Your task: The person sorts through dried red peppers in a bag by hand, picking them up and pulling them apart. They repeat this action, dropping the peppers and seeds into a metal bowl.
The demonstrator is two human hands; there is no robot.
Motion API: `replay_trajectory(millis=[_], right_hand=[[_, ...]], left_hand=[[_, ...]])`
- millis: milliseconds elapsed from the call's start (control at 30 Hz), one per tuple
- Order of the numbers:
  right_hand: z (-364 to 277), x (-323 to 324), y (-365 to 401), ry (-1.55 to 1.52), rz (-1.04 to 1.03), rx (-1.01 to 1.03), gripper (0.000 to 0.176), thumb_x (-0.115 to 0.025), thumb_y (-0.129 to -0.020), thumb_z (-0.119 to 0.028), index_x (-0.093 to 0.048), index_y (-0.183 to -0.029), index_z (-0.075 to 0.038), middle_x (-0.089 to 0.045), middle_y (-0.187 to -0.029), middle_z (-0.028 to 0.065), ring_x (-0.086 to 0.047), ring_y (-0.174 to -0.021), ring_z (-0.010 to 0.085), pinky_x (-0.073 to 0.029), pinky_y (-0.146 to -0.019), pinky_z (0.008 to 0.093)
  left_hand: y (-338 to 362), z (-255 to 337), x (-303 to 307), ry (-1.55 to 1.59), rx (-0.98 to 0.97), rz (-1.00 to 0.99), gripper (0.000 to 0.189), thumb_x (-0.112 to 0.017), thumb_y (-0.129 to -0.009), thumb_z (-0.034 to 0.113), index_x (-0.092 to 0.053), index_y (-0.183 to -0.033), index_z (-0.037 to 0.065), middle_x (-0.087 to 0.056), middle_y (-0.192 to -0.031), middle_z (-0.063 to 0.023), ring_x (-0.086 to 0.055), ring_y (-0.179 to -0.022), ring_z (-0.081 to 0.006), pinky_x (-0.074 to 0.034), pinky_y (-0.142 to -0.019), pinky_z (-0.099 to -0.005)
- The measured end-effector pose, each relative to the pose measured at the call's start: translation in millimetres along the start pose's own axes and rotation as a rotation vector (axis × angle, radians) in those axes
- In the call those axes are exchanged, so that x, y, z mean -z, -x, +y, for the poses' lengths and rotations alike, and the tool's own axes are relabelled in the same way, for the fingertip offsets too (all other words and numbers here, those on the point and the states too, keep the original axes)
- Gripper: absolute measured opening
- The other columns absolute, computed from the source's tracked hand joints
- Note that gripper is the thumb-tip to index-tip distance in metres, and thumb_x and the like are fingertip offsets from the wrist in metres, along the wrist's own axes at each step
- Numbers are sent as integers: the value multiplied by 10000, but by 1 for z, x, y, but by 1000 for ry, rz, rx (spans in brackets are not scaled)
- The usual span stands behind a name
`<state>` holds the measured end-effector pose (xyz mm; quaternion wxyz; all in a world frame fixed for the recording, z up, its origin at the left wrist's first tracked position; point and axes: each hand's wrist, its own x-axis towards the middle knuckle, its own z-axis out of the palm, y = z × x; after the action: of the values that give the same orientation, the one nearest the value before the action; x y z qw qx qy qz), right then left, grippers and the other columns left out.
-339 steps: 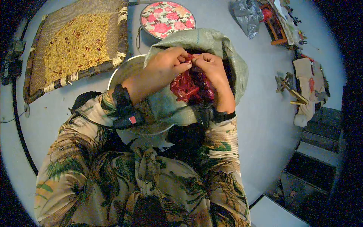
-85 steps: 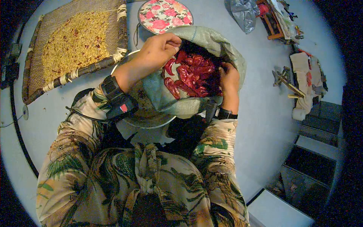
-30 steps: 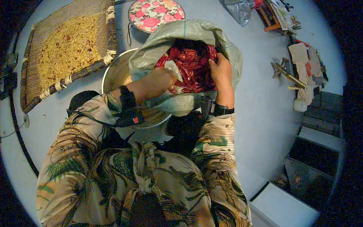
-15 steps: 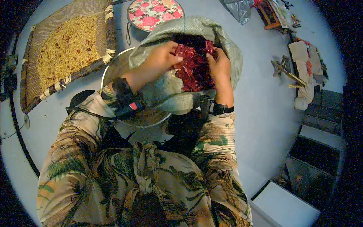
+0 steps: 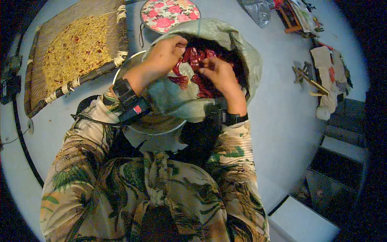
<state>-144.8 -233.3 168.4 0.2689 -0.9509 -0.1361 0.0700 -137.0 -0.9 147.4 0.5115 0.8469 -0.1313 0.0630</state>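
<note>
A pale green woven sack (image 5: pixel 246 52) gapes in front of me, its rim rolled outward. Inside it lie shiny, dark red dried chili peppers (image 5: pixel 205 88), some spread over the near left fold. My left hand (image 5: pixel 167 54) is at the sack's left side, fingers curled closed; what is in them is hidden. Over the middle of the opening, my right hand (image 5: pixel 221 76) has thumb and fingers pinched on a dried chili. Both wrists wear black straps, and a black device with a red mark (image 5: pixel 135 111) sits on the left forearm.
A framed mesh tray (image 5: pixel 72 86) at the left holds yellow seeds with red flecks. A round flowered stool (image 5: pixel 171 16) stands behind the sack. A pale basin (image 5: pixel 161 131) is partly under it. Clothes (image 5: pixel 322 72), a small wooden stand (image 5: pixel 308 78) and dark shelving (image 5: pixel 334 161) line the right.
My hands have shifted: the left moved up and left, the right came inward and down over the peppers. Red peppers that were between both hands now lie looser on the sack's fold.
</note>
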Motion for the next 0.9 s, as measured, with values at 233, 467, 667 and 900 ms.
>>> replay_trajectory(millis=[233,467,667,900], right_hand=[[-29,-32,9,113,-173,194,436,-810,-676,-221,-660,-1060,-80,-602,-1003,166,-600,-960,355,-490,-814,425],[-36,-61,11,377,-172,276,404,-795,-672,-175,-679,-1044,-70,-603,-1027,198,-593,-999,368,-503,-849,444],[-26,-53,1,441,-129,197,282,-718,-763,-265,-702,-996,-106,-630,-971,164,-619,-936,364,-514,-805,457],[1,-14,-11,35,105,-70,247,-691,-842,-278,-664,-918,-44,-643,-810,116,-624,-742,227,-494,-699,359]], left_hand=[[0,2,5,82,93,-49,299,-641,-891,215,-636,-1119,22,-671,-1002,-133,-634,-879,-212,-506,-802,-338],[-1,2,10,46,51,-25,297,-665,-881,232,-647,-1095,27,-675,-962,-119,-632,-829,-191,-513,-758,-331],[-1,3,10,57,59,-11,285,-673,-872,222,-652,-1091,40,-680,-933,-120,-638,-807,-194,-520,-747,-337],[0,4,13,27,40,-14,269,-653,-881,214,-650,-1077,30,-681,-939,-139,-649,-815,-227,-519,-747,-353]])
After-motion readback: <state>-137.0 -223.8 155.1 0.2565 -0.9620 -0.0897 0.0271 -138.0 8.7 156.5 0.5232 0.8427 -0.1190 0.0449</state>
